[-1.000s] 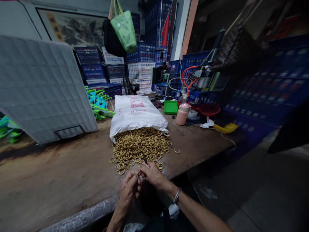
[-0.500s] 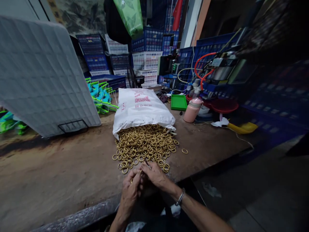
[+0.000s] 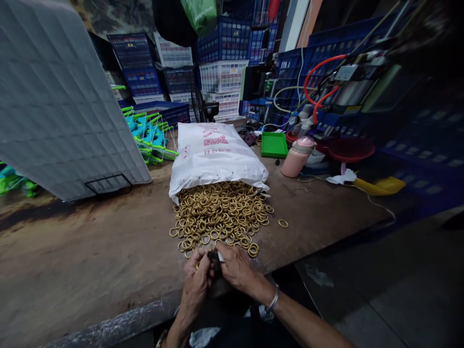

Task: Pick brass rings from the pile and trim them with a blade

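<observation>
Both hands meet at the near edge of a heap of brass-coloured rings [image 3: 224, 212], which spills from the mouth of a white printed sack [image 3: 217, 157]. My left hand [image 3: 195, 278] is closed, with a bit of a brass-coloured ring [image 3: 197, 265] showing between its fingers. Thumb and fingers of my right hand [image 3: 237, 270] pinch a small tool with a dark part and a pale part [image 3: 215, 256]; its kind is not clear. The tool's dark end touches or nearly touches the left fingertips. My fingers hide the rest of both things.
A tall grey padded panel [image 3: 68, 101] stands at left beside green and blue plastic pieces [image 3: 152, 135]. To the right are a pink bottle [image 3: 295, 162], a green tray [image 3: 274, 145] and a yellow scoop [image 3: 380, 186]. Stacked crates [image 3: 223, 77] fill the back. One loose ring [image 3: 283, 223] lies apart.
My right hand has turned a little, and the tool's dark and pale parts now show more plainly between the hands. The left hand has hardly moved. The camera view has shifted slightly.
</observation>
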A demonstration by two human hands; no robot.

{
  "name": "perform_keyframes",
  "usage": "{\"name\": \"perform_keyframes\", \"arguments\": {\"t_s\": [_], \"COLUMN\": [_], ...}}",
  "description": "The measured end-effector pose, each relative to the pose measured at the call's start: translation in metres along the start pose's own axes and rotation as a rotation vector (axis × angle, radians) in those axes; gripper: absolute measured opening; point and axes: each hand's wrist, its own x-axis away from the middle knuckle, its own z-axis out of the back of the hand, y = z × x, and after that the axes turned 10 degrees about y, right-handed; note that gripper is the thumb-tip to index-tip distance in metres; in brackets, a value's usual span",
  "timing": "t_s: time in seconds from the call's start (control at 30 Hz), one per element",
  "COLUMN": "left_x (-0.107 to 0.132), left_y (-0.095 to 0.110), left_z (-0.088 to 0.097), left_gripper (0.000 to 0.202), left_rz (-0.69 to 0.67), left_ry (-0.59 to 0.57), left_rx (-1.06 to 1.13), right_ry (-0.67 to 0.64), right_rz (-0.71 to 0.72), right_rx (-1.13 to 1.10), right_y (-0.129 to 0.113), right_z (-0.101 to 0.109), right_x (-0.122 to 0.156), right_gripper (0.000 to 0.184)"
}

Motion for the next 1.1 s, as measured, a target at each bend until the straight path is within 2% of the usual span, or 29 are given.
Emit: {"name": "perform_keyframes", "arguments": {"t_s": [0.27,0.43,0.53,0.77,0.93,1.1], "left_x": [0.001,0.007,0.014,0.040,0.031,0.024], "left_y": [-0.001,-0.002,-0.002,0.005,0.005,0.007], "left_z": [0.004,0.014,0.022,0.030,0.033,0.037], "left_gripper": [0.030,0.029,0.031,0.031,0.027,0.026], "left_rz": [-0.003,0.046,0.078,0.230,0.219,0.234], "left_ry": [0.013,-0.034,-0.024,-0.107,-0.156,-0.103], "left_rx": [-0.061,-0.029,0.055,0.178,0.380,0.408], "right_ry": [-0.001,-0.122,-0.137,-0.030,0.031,0.030], "right_rz": [-0.023,-0.012,0.002,-0.082,-0.077,-0.078], "right_rx": [0.059,0.110,0.114,0.162,0.217,0.313], "right_y": [-0.003,-0.015,-0.023,-0.018,-0.018,-0.019], "right_z": [-0.002,0.006,0.004,-0.014,-0.026,-0.032], "right_x": [0.000,0.000,-0.001,-0.019,-0.031,-0.037], "right_gripper": [0.020,0.027,0.029,0.030,0.034,0.027]}}
